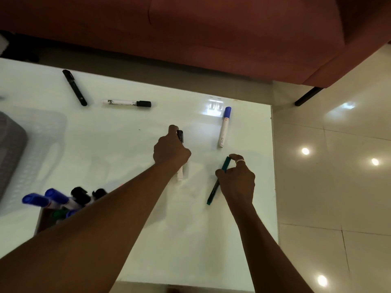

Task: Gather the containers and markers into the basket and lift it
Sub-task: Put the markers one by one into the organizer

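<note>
My left hand [170, 148] is closed around a white marker with a black cap [180, 136] lying mid-table. My right hand [238, 178] grips a green marker [213, 192] near the table's right side. A white marker with a blue cap [224, 126] lies beyond my right hand. Farther back lie a black marker [74, 87] and a second white marker with a black cap [127, 103]. A brown container [45, 219] at the lower left holds several blue, black and green markers. The grey basket [9, 153] is at the left edge, partly cut off.
The glossy white table [118, 149] ends at its right edge near my right hand. A red-brown sofa [211, 34] stands just behind the table, one black leg [307, 96] on the tiled floor [338, 187] to the right.
</note>
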